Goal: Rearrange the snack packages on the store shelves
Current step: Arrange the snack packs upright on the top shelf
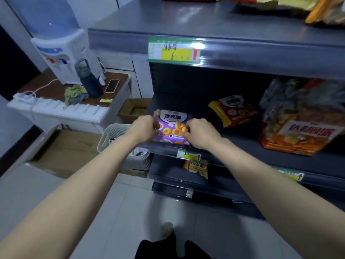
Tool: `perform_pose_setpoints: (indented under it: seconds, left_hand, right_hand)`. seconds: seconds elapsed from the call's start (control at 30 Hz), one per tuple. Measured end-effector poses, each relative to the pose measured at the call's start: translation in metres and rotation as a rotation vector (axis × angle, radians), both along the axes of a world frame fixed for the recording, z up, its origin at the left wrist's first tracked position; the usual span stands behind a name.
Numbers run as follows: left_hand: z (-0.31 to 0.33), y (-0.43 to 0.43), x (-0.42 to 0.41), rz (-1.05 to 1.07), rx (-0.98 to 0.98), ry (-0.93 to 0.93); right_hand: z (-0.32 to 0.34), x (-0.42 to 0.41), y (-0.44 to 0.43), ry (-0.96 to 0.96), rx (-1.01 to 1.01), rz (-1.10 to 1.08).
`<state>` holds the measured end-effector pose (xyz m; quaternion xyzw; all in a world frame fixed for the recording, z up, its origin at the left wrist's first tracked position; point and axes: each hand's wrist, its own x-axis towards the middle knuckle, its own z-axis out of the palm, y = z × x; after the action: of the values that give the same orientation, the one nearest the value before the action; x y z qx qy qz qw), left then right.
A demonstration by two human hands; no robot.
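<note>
Purple snack package [172, 127]: front-left corner of middle shelf [242, 146], face tilted outward, lower edge near the shelf lip, presumably for label display. Left hand [144, 128]: fingers curled shut, pinching package's left edge. Right hand [200, 132]: fingers likewise closed on right edge; two-sided grip likely for squaring the soft bag. Red-and-yellow package [234, 113]: further back, well apart. Large orange bag [298, 131]: right end, leaning. Price tag [189, 155]: just below the package. White basket [119, 135]: floor, left of shelving, probably stock source.
</note>
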<state>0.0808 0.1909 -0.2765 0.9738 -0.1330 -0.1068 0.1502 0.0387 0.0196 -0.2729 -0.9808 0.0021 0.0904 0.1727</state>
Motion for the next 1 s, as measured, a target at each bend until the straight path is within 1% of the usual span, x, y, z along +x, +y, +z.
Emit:
perform_pose_setpoints:
  seconds: [0.17,0.3,0.37,0.47,0.57,0.8,1.0]
  left_hand:
    - [-0.027,0.006,0.032,0.029,0.085,0.034]
    - [-0.041,0.012,0.056,0.082,0.051,0.103]
    - [-0.048,0.014,0.067,0.095,0.023,0.161]
    - [-0.056,0.015,0.08,0.141,-0.047,0.262]
    - [-0.06,0.015,0.085,0.172,-0.112,0.304]
    - [-0.048,0.015,0.067,0.214,-0.193,0.247]
    - [-0.029,0.016,0.006,0.261,-0.254,0.105]
  right_hand:
    - [-0.029,0.03,0.01,0.066,0.013,-0.087]
    - [-0.043,0.052,0.015,0.121,0.063,-0.205]
    - [-0.05,0.061,0.016,0.164,0.142,-0.28]
    - [-0.062,0.071,0.014,0.261,0.338,-0.418]
    - [-0.068,0.076,0.016,0.296,0.487,-0.531]
    - [-0.06,0.061,0.021,0.242,0.573,-0.57]
    - [-0.035,0.005,0.016,0.152,0.55,-0.45]
